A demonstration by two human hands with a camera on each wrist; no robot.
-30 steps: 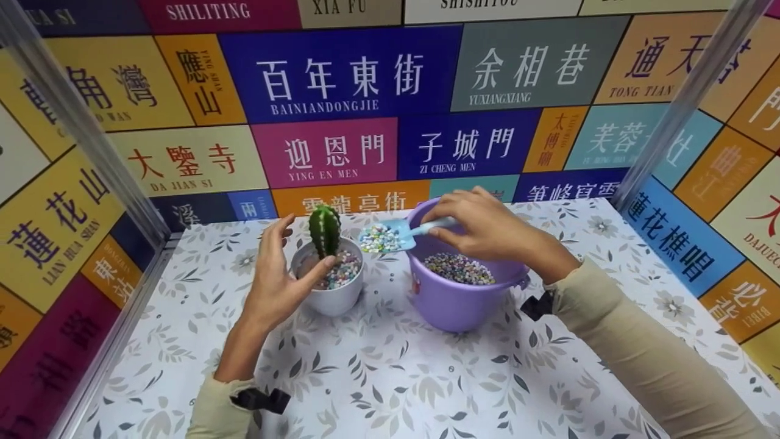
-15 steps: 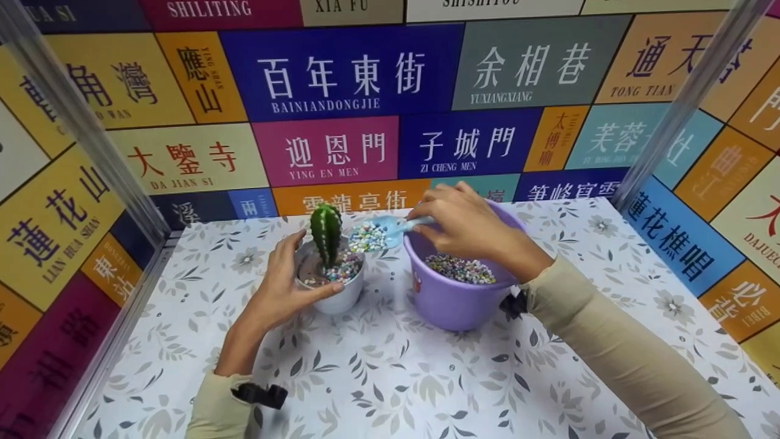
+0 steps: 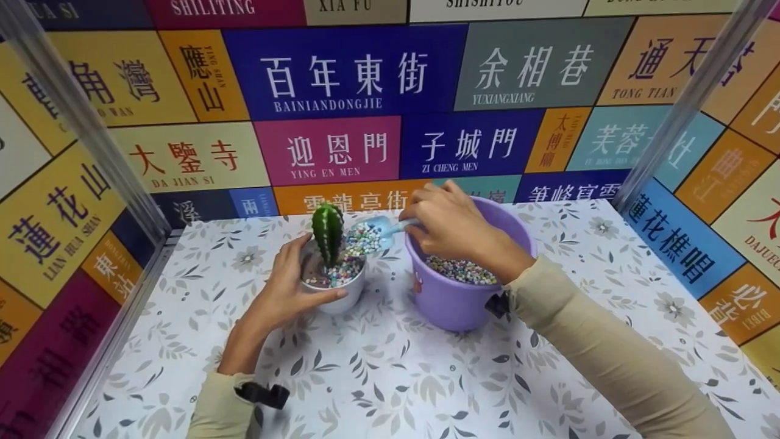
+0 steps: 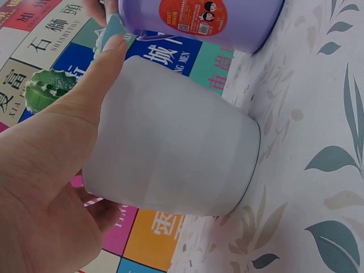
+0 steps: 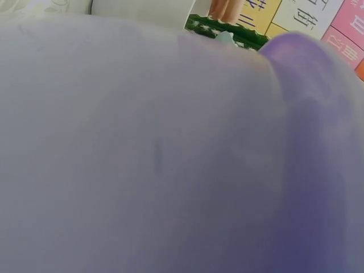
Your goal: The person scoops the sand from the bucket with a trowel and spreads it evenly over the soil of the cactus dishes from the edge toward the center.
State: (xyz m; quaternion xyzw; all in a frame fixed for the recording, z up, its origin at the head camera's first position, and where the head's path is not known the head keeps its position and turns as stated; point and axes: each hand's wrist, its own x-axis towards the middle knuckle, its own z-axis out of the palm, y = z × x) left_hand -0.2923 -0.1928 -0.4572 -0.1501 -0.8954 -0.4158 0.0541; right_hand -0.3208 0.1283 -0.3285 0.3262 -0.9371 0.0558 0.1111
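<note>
I have my left hand (image 3: 286, 286) wrapped around the white pot (image 3: 334, 286), thumb across its near side and fingers curled round the far wall, holding it where it stands toward the far left of the table (image 3: 390, 378). The cactus (image 3: 328, 233) rises upright from it, with coloured pebbles (image 3: 341, 270) covering only the right part of the soil. My right hand (image 3: 451, 225) pinches the handle of the small blue scoop (image 3: 372, 235), which hangs loaded over the pot's right rim, just beside the cactus.

I judge this to be the tipping step: the load sits above the pot but has not been spilled. The next move calls for a slow roll of the wrist, keeping the scoop clear of the spines and inside the rim.

The purple bucket (image 3: 463, 299) stands just right of the pot, still stocked with pebbles. The left wrist view shows the pot's smooth wall (image 4: 170, 153) and the bucket's red label (image 4: 192, 16), hidden from above; the right wrist view is nearly filled by the blurred bucket wall (image 5: 170, 159).
</note>
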